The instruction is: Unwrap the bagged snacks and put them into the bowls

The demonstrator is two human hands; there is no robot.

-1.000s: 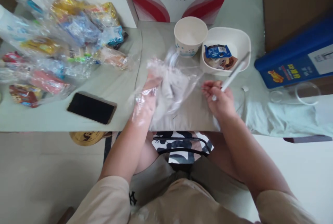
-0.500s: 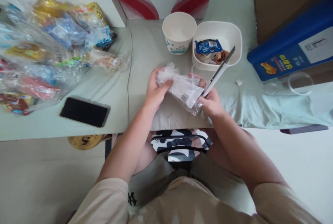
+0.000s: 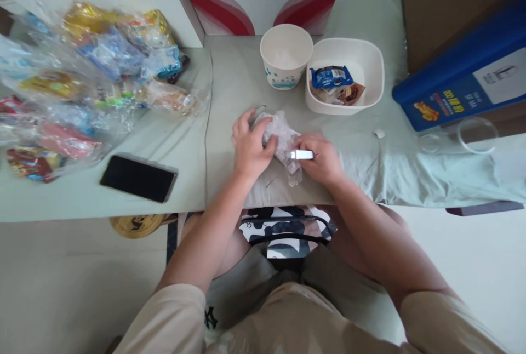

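A crumpled clear plastic packet lies on the cloth-covered table in front of me. My left hand is curled over its left end, thumb and fingertips pressing on the plastic. My right hand grips a utility knife with a white handle, held low against the packet's right side. The blade cannot be made out at this angle. Beyond the hands stand a white paper cup and a white plastic bowl, the bowl holding a blue snack wrapper and other small packets.
At left is a heap of packaged snacks in clear plastic, with a black phone in front. A red-and-white carton stands at the back. To the right are a blue box and a clear plastic cup on its side.
The packet has come down onto the table and is more crumpled. My right hand has turned the knife from pointing up and away to lying across the packet. My left fingers have spread wider.
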